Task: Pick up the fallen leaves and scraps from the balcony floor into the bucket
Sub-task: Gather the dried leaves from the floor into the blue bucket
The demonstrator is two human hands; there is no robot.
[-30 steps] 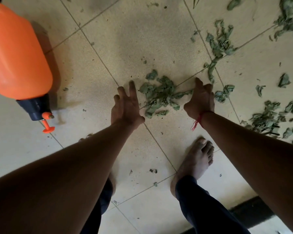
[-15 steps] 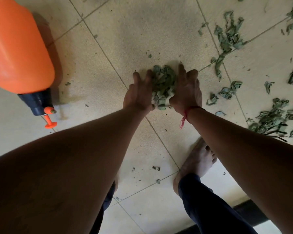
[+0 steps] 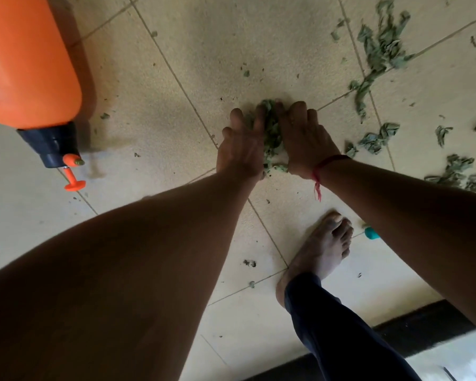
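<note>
A clump of green fallen leaves [image 3: 271, 133] lies on the beige tiled floor [image 3: 154, 105], squeezed between my two hands. My left hand [image 3: 241, 147] presses its left side with the fingers nearly straight and spread. Against the right side presses my right hand [image 3: 305, 138], which has a red thread at the wrist, its fingers extended over the clump's top. Most of the clump is hidden between the palms. No bucket is in view.
More loose leaves lie at the upper right [image 3: 379, 53] and right [image 3: 456, 171], with a small bunch [image 3: 377, 138] near my right hand. An orange sprayer bottle [image 3: 25, 64] lies at the upper left. My bare foot [image 3: 322, 248] stands below the hands beside a small teal object [image 3: 371, 233].
My hands came together from either side of the spread leaves, sweeping them into a tight clump now pressed between the palms.
</note>
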